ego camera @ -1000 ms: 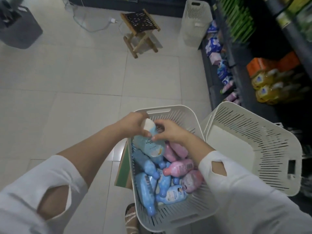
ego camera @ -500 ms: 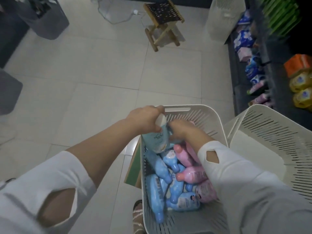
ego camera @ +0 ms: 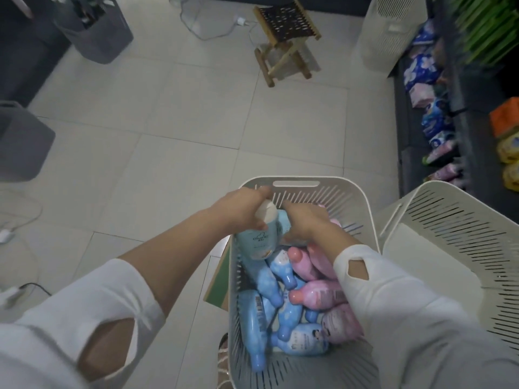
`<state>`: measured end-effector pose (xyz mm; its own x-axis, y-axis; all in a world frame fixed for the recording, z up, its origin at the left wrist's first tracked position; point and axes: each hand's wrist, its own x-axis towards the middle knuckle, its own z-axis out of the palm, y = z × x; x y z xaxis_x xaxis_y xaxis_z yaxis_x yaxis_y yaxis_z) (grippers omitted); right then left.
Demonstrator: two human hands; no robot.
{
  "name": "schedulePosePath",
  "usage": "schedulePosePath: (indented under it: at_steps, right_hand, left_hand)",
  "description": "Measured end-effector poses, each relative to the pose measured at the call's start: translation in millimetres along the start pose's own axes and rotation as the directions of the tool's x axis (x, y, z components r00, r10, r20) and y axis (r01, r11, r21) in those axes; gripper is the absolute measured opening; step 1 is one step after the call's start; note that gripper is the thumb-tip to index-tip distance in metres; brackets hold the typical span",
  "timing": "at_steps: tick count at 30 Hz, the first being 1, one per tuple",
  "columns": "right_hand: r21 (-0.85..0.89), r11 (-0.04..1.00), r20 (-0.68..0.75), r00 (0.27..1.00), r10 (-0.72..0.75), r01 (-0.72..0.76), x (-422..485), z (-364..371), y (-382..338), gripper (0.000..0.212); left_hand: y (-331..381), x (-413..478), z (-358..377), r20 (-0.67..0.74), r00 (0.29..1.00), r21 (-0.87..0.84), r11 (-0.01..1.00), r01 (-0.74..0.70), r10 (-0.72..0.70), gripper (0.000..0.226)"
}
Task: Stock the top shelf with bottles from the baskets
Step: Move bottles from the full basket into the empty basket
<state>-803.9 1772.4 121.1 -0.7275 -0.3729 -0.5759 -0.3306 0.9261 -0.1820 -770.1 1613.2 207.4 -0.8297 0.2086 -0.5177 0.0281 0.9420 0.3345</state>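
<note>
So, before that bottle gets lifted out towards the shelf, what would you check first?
1. Left hand grip on the pale blue bottle: ok, fingers curled round its cap end.
2. Right hand holding anything: cannot tell, its fingers are hidden behind that bottle.
3. More stock in the basket: ok, pink bottles and blue bottles lie inside.
4. Room on the top shelf: cannot tell, it is out of view.
5. Wooden stool out of the way: ok, it stands well apart from the basket.
</note>
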Motion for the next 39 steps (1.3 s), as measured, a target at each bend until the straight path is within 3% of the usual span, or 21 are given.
schedulePosePath:
  at_steps: [4,10,14,17,20,27,34,39]
  right_hand:
    - [0.208,0.976,-0.046,0.997,0.07,-0.059,-23,-19,11,0.06]
    - [0.506,0.859,-0.16,0.97,0.184,-0.08,-79,-62,21,0.068]
    - [0.645,0.757,-0.231,0.917,0.324,-0.105,-135,-85,20,0.066]
    - [0.783,0.617,-0.269,0.847,0.458,-0.085,-186,-95,14,0.07]
    - [0.868,0.496,-0.32,0.746,0.584,-0.016,-249,-100,9,0.083]
    - [0.907,0.421,-0.374,0.453,0.809,-0.002,-437,-98,0,0.065]
    - [0.936,0.346,-0.352,0.137,0.926,0.068,-619,-66,7,0.061]
    - [0.935,0.333,-0.329,-0.053,0.943,0.119,-748,-31,17,0.063]
  left_hand:
    - [15,-18,-15,-0.015,1.0,0.01,1.0,0.007,-0.007,0.049]
    - [42,-49,-57,-0.082,0.997,-0.002,1.0,-0.01,0.01,0.049]
    - [73,-77,-86,-0.11,0.988,0.044,0.993,-0.106,0.11,0.05]
    - [98,-105,-100,-0.137,0.965,0.038,0.975,-0.221,0.224,0.05]
    - [127,-141,-111,-0.169,0.917,0.001,0.93,-0.367,0.362,0.05]
    - [229,-243,-118,-0.168,0.73,-0.024,0.737,-0.675,0.663,0.05]
    - [362,-341,-89,-0.155,0.521,-0.059,0.519,-0.853,0.839,0.05]
    - [462,-415,-51,-0.071,0.317,-0.044,0.315,-0.948,0.946,0.049]
